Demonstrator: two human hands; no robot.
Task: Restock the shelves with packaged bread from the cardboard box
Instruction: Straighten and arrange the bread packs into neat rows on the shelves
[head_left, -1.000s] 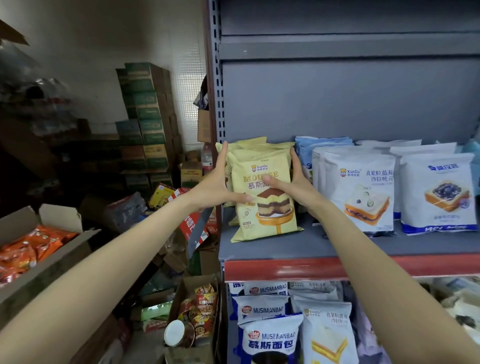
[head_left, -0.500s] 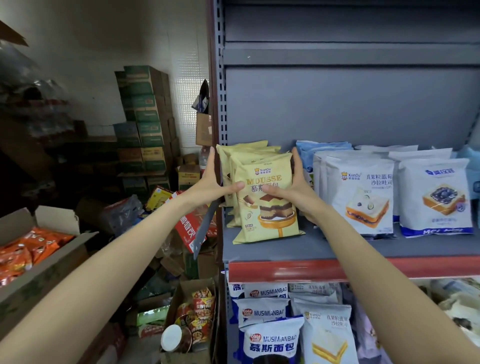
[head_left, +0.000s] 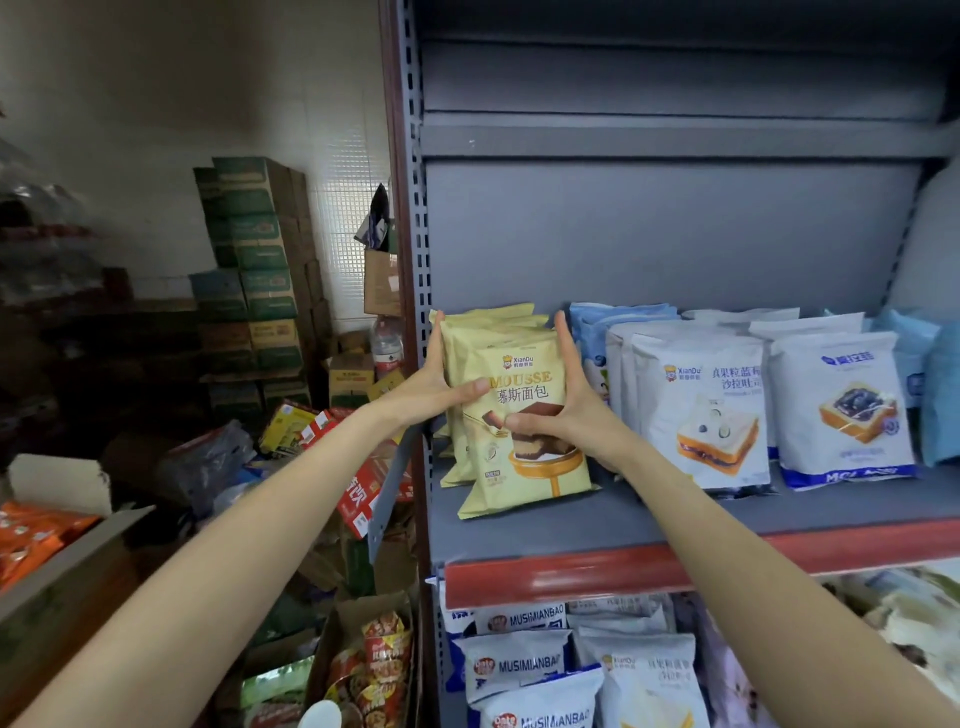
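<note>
A row of yellow mousse bread packs stands upright at the left end of the grey shelf. My left hand presses the row's left side, thumb across the front pack. My right hand clasps the right side, thumb on the front. White bread packs and blueberry toast packs stand to the right. The cardboard box at the lower left holds orange packets.
The shelf upright runs just left of my left hand. Below the red shelf edge sit Musimianbao packs. Stacked green cartons stand by the back wall. An open box of snacks lies on the cluttered floor.
Both hands have stayed on the yellow packs while squaring the row; the front pack stands more upright and the view has tilted slightly upward.
</note>
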